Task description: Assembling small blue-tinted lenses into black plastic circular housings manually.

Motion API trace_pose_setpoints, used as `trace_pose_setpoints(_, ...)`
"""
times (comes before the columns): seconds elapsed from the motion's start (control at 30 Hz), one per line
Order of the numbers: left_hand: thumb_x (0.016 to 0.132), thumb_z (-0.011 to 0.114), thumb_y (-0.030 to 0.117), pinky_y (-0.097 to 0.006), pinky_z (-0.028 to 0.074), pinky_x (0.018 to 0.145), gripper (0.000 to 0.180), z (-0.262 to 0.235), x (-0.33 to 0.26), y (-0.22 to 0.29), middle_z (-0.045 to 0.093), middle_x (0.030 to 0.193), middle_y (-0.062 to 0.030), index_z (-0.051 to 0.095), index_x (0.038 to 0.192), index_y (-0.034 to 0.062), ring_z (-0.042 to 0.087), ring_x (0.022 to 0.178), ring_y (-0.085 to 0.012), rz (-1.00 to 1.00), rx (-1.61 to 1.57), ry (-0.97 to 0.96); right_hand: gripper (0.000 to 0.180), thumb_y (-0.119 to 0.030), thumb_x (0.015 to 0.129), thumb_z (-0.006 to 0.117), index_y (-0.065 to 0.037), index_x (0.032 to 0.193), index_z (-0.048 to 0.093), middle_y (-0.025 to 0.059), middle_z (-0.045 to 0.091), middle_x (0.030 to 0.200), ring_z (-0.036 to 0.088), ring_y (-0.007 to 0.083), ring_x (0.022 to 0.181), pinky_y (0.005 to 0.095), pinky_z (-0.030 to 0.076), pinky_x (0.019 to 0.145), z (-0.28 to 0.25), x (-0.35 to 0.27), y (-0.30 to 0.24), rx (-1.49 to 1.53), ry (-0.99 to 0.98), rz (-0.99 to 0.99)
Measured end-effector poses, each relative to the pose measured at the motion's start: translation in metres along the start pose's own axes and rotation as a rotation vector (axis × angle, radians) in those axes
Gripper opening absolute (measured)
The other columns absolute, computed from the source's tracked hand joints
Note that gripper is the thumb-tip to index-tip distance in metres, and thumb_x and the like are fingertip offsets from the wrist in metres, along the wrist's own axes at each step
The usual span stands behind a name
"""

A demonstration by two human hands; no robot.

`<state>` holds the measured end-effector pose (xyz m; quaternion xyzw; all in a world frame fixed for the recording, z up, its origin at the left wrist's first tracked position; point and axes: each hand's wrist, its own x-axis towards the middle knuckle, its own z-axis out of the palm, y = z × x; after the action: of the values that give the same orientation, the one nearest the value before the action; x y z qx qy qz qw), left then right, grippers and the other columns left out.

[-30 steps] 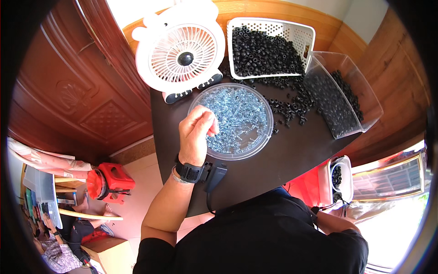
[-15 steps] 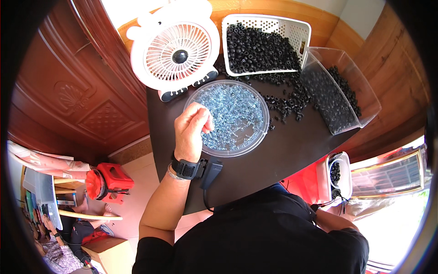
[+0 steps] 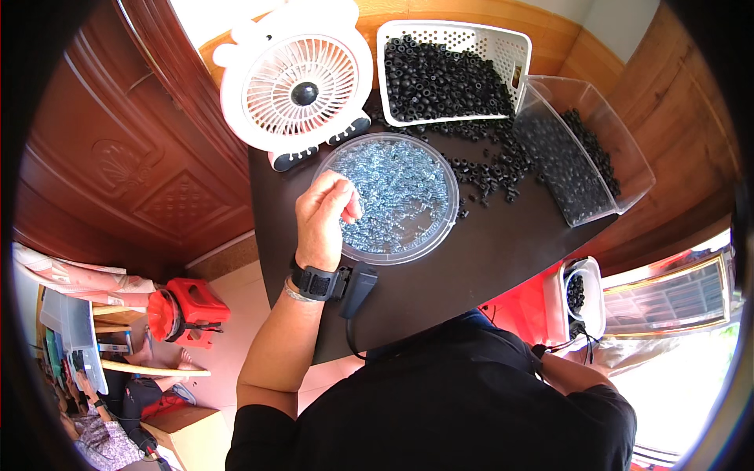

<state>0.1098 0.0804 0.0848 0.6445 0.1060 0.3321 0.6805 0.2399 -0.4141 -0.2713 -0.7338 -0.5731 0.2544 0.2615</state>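
My left hand (image 3: pixel 320 221) is over the left rim of a round clear plastic tray (image 3: pixel 393 257). Its fingers are pinched together, and whatever they hold, if anything, is hidden or too small to make out. Many small, shiny, bluish see-through pieces (image 3: pixel 385 177) cover the tray, with a barer patch toward its lower right. A black strap (image 3: pixel 316 282) with a dark device and cable sits on my left wrist. My right forearm (image 3: pixel 572 375) shows at the lower right beside my black shirt; the right hand itself is hidden.
A white fan (image 3: pixel 305 59) stands behind the tray. A white basket (image 3: pixel 455 119) and a tilted clear bin (image 3: pixel 628 149) hold black ring-like parts, with more loose on the dark table (image 3: pixel 471 271). A white container (image 3: pixel 597 294) is at right. A co-worker's arm (image 3: pixel 98 404) shows lower left.
The whole table scene has shifted slightly up and left in the picture. My left hand keeps its pinch at the tray's left side.
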Motion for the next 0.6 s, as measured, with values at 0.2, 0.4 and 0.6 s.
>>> trace_pose_setpoints(0.2, 0.092, 0.05, 0.014, -0.02, 0.037, 0.054, 0.021, 0.001, -0.001, -0.002, 0.053, 0.065, -0.0006, 0.054, 0.074, 0.0044, 0.049, 0.058, -0.0066, 0.007, -0.059, 0.001, 0.025, -0.025, 0.089, 0.058, -0.008, 0.107, 0.065, 0.0082, 0.066, 0.089, 0.064, 0.0182, 0.082, 0.0286, 0.05, 0.071, 0.009, 0.006, -0.001, -0.034, 0.027, -0.036)
trace_pose_setpoints(0.4, 0.091, 0.05, 0.013, -0.02, 0.037, 0.054, 0.02, 0.003, 0.0, -0.004, 0.054, 0.065, -0.0006, 0.054, 0.074, 0.0042, 0.049, 0.058, -0.0065, 0.003, -0.04, -0.006, 0.025, -0.026, 0.089, 0.058, -0.009, 0.106, 0.066, 0.0081, 0.066, 0.087, 0.064, 0.0183, 0.081, 0.0286, 0.05, 0.071, 0.01, -0.01, 0.009, -0.055, 0.052, -0.068)
trace_pose_setpoints(0.6, 0.091, 0.05, 0.013, -0.02, 0.036, 0.054, 0.021, 0.001, 0.0, -0.006, 0.053, 0.063, -0.0005, 0.054, 0.073, 0.0047, 0.048, 0.057, -0.0067, 0.004, -0.002, -0.013, 0.025, -0.026, 0.089, 0.058, -0.009, 0.106, 0.066, 0.008, 0.067, 0.085, 0.065, 0.0184, 0.081, 0.0285, 0.05, 0.071, 0.01, -0.018, 0.019, -0.071, 0.093, -0.077)
